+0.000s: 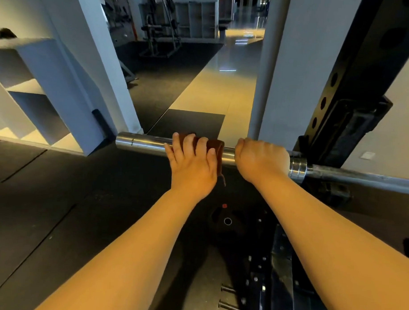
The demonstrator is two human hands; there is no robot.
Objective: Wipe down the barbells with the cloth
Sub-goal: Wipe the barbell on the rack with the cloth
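Observation:
A steel barbell [141, 142] lies level across the view, its thick sleeve ending at the left and its thinner shaft running off to the right. A dark reddish-brown cloth [216, 148] is wrapped over the sleeve. My left hand [191, 162] lies on top of the cloth with its fingers curled over it, holding it against the sleeve. My right hand [261, 159] grips the bare sleeve just right of the cloth, beside the collar [297, 167].
A black rack upright [354, 95] with holes carries the bar at the right. A black weight plate [228, 221] lies on the dark rubber floor below my arms. White pillars [102, 65] and grey shelves [39, 79] stand to the left, with gym machines in the background.

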